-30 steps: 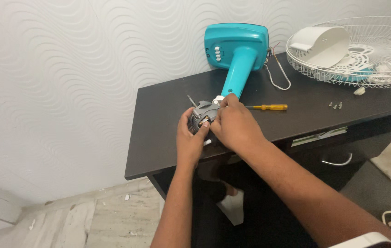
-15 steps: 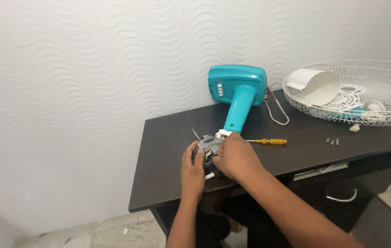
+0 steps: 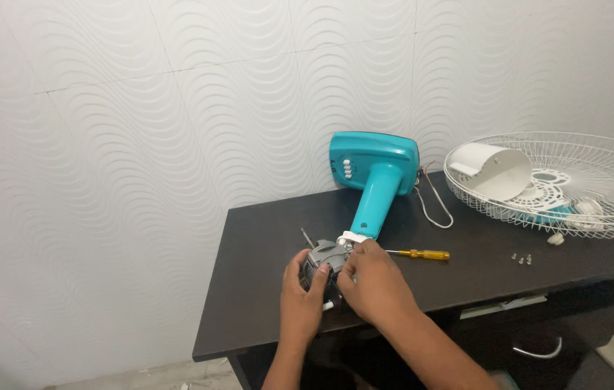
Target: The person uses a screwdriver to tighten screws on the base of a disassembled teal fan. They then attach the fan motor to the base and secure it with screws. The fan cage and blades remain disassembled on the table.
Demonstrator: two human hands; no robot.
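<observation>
A grey fan motor (image 3: 323,258) with a thin metal shaft sits on the dark table (image 3: 263,289), joined to the teal fan stand (image 3: 375,180) that lies behind it. My left hand (image 3: 303,292) grips the motor from the left side. My right hand (image 3: 372,282) covers its right side, fingers curled on it near the white collar of the stand's neck. The lower part of the motor is hidden by both hands.
A yellow-handled screwdriver (image 3: 422,254) lies just right of my hands. A few small screws (image 3: 521,258) lie farther right. A white wire fan guard (image 3: 595,180) holds a white motor cover (image 3: 494,170) at the right. A white cable (image 3: 437,209) trails from the stand. A textured white wall stands behind.
The view has tilted up and pulled back, so the table sits lower in the picture. My hands stay on the motor, shifted slightly on it.
</observation>
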